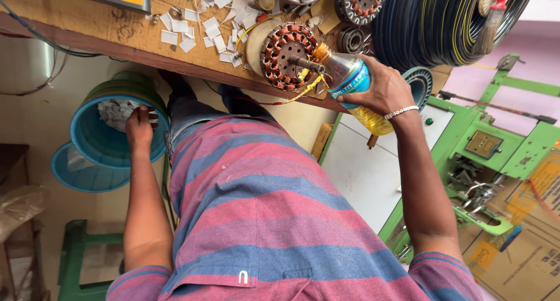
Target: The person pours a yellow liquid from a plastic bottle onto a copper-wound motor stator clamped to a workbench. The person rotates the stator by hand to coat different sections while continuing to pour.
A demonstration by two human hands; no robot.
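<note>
The right hand (382,91) grips a clear plastic bottle (350,79) of yellow liquid, tipped so its orange cap end touches the shaft of a copper-wound stator (287,56) lying on the wooden bench (116,30) at the far side. The left hand (140,126) hangs low on the left, fingers at the rim of a blue bin (96,143) holding crumpled paper. White paper slips (201,27) litter the bench, and a green machine (496,137) stands to the right.

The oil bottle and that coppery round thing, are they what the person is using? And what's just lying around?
In use:
right hand
oil bottle
copper-wound stator

Lying about:
white paper slips
black cable coil
blue bucket, beside the left hand
brush
</note>
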